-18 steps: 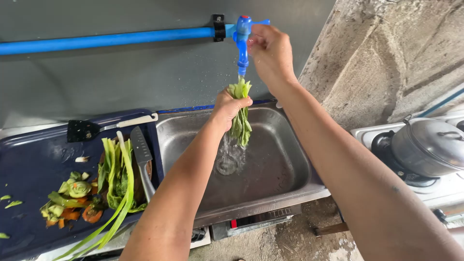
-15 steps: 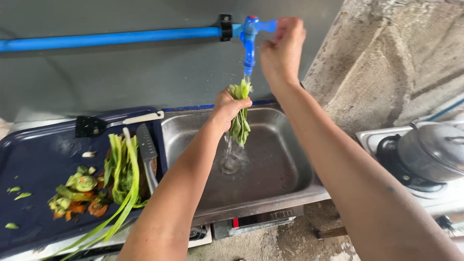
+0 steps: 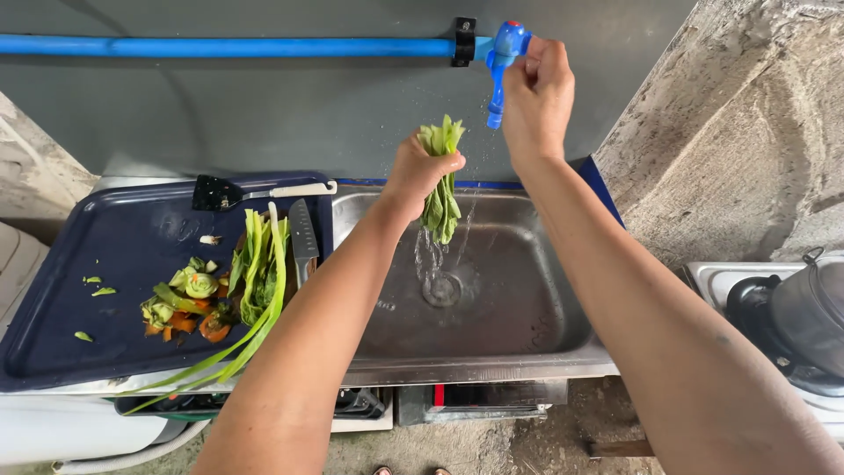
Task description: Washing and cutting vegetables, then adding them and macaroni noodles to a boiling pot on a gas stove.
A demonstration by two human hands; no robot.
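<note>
left hand (image 3: 422, 171) fisted tight round a bunch of leafy greens (image 3: 440, 189), stems poking up above the fist, leaves hanging below, dripping. the bunch sits over the steel sink (image 3: 527, 299), a little left of the spout, above the drain (image 3: 442, 288).

right hand (image 3: 536, 92) raised to the blue tap (image 3: 503, 53) on the blue pipe (image 3: 220, 46) — fingers closed round the handle, which is mostly hidden under them. no clear stream shows at the spout; only drops and a thin trickle off the leaves.

left of the sink, a dark blue tray (image 3: 79, 264) carries vegetable scraps (image 3: 180, 303), long green stalks (image 3: 255, 290), a knife (image 3: 304, 242) and a black spatula (image 3: 251, 191). a pot (image 3: 813, 312) stands on a burner at far right.

risks, as judged — wet leaves are slippery, so a loosening fist could drop stems into the basin or onto the drain. shaking the bunch would fling water toward the tray and knife. the long stalks overhang the tray's front edge and a nudge from the forearm could tip them off.
</note>
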